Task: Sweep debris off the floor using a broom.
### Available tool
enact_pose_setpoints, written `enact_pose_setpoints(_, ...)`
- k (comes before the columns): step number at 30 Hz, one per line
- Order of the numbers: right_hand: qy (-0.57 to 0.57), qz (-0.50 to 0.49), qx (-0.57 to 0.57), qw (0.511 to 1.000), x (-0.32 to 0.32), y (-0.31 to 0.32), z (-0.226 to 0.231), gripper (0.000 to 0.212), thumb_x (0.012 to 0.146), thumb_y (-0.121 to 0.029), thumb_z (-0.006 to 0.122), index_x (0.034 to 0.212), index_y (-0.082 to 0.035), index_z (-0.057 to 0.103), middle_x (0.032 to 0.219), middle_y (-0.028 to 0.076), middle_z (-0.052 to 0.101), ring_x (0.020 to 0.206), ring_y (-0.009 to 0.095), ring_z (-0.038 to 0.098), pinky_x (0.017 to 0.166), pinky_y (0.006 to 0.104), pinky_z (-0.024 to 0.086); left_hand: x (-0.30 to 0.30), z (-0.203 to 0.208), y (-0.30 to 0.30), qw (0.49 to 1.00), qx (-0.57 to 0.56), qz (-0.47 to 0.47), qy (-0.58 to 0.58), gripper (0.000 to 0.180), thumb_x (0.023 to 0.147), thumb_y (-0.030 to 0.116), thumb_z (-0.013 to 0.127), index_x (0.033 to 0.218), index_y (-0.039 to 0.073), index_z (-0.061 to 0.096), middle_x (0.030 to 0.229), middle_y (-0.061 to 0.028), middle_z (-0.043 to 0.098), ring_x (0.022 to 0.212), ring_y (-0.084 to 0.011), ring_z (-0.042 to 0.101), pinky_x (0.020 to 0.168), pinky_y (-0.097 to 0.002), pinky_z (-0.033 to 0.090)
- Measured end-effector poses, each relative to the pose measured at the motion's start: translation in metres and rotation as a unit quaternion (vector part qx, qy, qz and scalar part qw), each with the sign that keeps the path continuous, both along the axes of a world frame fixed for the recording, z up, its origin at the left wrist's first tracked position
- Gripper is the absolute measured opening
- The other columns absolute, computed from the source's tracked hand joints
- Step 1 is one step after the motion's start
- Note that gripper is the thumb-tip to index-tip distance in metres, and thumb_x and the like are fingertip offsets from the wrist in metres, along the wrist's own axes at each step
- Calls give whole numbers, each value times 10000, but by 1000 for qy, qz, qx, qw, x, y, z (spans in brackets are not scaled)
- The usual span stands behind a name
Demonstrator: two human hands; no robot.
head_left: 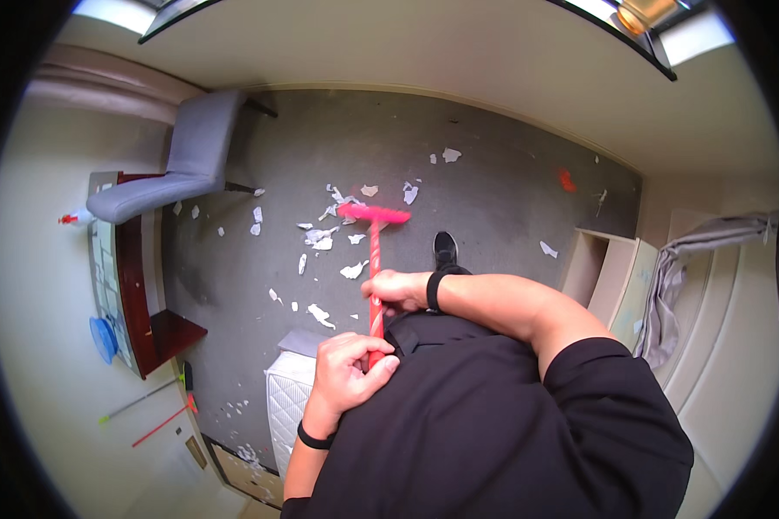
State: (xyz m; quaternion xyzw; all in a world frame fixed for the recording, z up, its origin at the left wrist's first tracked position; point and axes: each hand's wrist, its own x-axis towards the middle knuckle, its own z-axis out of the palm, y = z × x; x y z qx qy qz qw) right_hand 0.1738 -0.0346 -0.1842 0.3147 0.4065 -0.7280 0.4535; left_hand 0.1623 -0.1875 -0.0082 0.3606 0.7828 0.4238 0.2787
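Observation:
A broom [376,251] with a red-and-white spiral handle and a pink head stretches away from my body. Its head rests on the grey floor [485,208] among torn white paper scraps [320,238]. My left hand [348,370] is closed round the top end of the handle, close to my body. Farther down the handle, my right hand [396,291] grips it too, with its fingers partly hidden behind the wrist. The broom's bristles cannot be made out.
At the far left stands a grey chair [195,143] by a dark red desk [134,277]. A white mattress [290,402] lies beside my left arm. Long-handled tools [166,421] lean at the left wall. To the right are a pale cabinet [614,277] and a red scrap [567,180].

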Motion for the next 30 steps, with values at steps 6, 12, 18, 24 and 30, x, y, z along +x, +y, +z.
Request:
enact_pose_setpoints(6, 81, 77, -60, 992, 0, -14, 18, 292, 851, -270, 726, 852, 5, 628, 787, 56, 547, 703, 170, 475, 613, 391, 407, 14, 19, 25, 999, -8, -6, -43, 271, 720, 168, 869, 950, 82, 754, 627, -20, 604, 551, -188, 561, 564, -322, 448)
enact_pose_setpoints(12, 72, 49, 5, 996, -8, 5, 37, 220, 883, -214, 683, 876, -5, 614, 756, 62, 565, 635, 161, 526, 534, 377, 429, 19, 17, 19, 999, 15, 4, -32, 309, 716, 200, 858, 980, 84, 749, 656, -31, 608, 579, -193, 570, 584, -332, 458)
enact_pose_setpoints(18, 86, -70, 122, 986, -5, 50, -2, 261, 912, -265, 625, 812, -24, 634, 661, 53, 580, 504, 166, 501, 462, 370, 353, 14, 4, 20, 1000, -6, 11, -19, 321, 776, 191, 827, 1056, 66, 735, 741, -57, 651, 655, -217, 609, 620, -335, 487)
enact_pose_setpoints(24, 0, -119, 263, 957, -3, 100, -45, 288, 912, -269, 608, 799, -4, 613, 639, 93, 585, 465, 191, 511, 431, 387, 366, 12, -32, 38, 993, -33, 41, -105, 347, 916, 154, 751, 1245, 58, 695, 898, -96, 673, 725, -180, 656, 696, -340, 544)
enact_pose_setpoints(30, -76, -177, 326, 926, 48, 81, -116, 236, 926, -200, 480, 885, -14, 621, 692, 125, 580, 550, 199, 535, 484, 419, 394, 10, -42, 57, 973, -111, 58, -194, 262, 954, 93, 685, 1212, 51, 703, 1001, -57, 689, 862, -144, 657, 792, -303, 537)
